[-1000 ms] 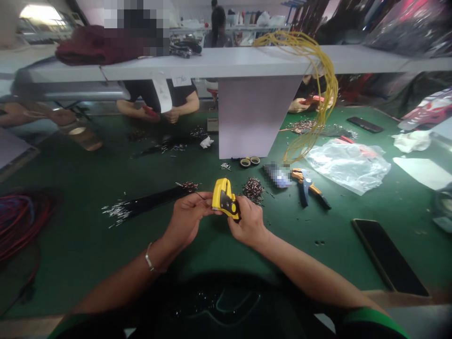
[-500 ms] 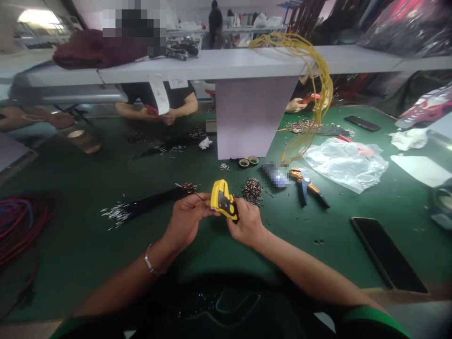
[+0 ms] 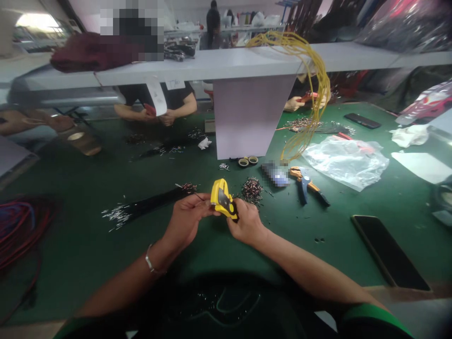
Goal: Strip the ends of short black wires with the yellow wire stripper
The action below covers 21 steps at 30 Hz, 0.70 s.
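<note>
My right hand [image 3: 249,220] is wrapped around the handles of a yellow-and-black crimping tool [image 3: 223,200], held up over the green table. My left hand [image 3: 187,217] is pinched at the left side of the tool's head. A thin black wire [image 3: 200,196] shows between its fingers, and its far end is hidden at the tool. Behind the left hand lies a bundle of black wires [image 3: 151,203], with silvery tips at the left and coppery ones at the right. A pile of small dark and coppery pieces [image 3: 252,189] sits just beyond my right hand.
Blue-and-orange pliers [image 3: 308,186], a clear plastic bag [image 3: 346,160] and a phone [image 3: 390,252] lie to the right. Tape rolls [image 3: 243,163] sit by a white upright panel [image 3: 250,117]. Yellow wires [image 3: 319,94] hang from the shelf. Red cables [image 3: 21,230] lie left. Other people work opposite.
Both hands and the yellow crimping tool keep nearly the same place and grip. Only the whole view has shifted very slightly.
</note>
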Each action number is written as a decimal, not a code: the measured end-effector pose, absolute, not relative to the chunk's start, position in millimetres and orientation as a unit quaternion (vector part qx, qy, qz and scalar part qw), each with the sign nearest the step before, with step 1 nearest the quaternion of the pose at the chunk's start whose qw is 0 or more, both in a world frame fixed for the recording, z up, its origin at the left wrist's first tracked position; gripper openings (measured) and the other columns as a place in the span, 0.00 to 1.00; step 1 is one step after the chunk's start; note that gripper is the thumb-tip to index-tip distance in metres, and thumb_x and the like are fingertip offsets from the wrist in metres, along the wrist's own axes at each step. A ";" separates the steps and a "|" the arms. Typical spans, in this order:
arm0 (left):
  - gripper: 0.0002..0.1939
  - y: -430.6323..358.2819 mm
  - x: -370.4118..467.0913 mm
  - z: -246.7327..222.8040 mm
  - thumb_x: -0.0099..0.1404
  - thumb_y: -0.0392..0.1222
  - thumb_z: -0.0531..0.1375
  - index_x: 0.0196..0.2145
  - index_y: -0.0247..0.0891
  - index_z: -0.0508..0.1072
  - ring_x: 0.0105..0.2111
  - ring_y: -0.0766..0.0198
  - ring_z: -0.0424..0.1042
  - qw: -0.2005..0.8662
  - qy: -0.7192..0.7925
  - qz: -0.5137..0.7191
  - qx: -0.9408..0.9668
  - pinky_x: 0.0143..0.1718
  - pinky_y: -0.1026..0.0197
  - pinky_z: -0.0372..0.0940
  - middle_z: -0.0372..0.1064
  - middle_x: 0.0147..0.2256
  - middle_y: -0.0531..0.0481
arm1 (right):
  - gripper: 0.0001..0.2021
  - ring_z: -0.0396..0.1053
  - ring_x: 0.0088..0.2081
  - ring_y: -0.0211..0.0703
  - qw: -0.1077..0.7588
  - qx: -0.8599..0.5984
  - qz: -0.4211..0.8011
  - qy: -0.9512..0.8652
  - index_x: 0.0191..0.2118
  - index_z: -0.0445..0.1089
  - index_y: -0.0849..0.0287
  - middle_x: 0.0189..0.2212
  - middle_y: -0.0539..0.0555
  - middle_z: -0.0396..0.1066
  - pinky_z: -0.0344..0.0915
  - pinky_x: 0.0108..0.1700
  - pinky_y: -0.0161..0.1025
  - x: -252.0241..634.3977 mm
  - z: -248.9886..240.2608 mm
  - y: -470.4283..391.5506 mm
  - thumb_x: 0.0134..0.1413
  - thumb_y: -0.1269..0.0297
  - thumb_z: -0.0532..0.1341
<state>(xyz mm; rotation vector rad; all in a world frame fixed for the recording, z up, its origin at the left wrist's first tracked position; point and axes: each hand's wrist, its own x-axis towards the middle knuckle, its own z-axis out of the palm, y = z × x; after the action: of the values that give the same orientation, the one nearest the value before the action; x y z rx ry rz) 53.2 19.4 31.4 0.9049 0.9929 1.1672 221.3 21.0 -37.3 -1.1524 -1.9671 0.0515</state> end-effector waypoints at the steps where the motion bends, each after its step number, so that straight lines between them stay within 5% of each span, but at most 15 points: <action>1: 0.06 20.0 53.1 30.9 0.53 0.37 0.67 0.32 0.35 0.79 0.31 0.62 0.76 0.629 0.434 0.510 0.395 0.35 0.58 0.72 0.77 0.31 0.47 | 0.11 0.67 0.25 0.46 0.418 -0.459 0.019 -0.784 0.38 0.60 0.60 0.24 0.55 0.68 0.64 0.28 0.39 221.2 -37.4 21.1 0.45 0.69 0.54; 8: 0.07 24.8 54.4 26.3 0.53 0.37 0.67 0.32 0.35 0.79 0.30 0.63 0.75 0.627 0.438 0.507 0.396 0.34 0.58 0.72 0.77 0.31 0.47 | 0.10 0.68 0.26 0.46 0.390 -0.490 0.031 -0.779 0.37 0.64 0.61 0.23 0.55 0.69 0.62 0.29 0.38 223.5 -39.8 23.2 0.46 0.67 0.55; 21: 0.11 39.8 51.9 13.7 0.54 0.40 0.68 0.34 0.31 0.77 0.32 0.58 0.77 0.639 0.448 0.493 0.385 0.39 0.54 0.72 0.77 0.30 0.42 | 0.02 0.63 0.22 0.40 0.392 -0.562 0.268 -0.677 0.27 0.61 0.57 0.20 0.51 0.66 0.58 0.27 0.35 215.6 -45.3 29.2 0.41 0.68 0.54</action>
<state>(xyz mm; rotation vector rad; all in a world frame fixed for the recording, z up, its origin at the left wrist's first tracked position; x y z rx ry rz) 51.9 39.8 13.7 0.8781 1.0218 1.1249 215.6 29.2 -45.3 -1.4268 -1.7199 0.6794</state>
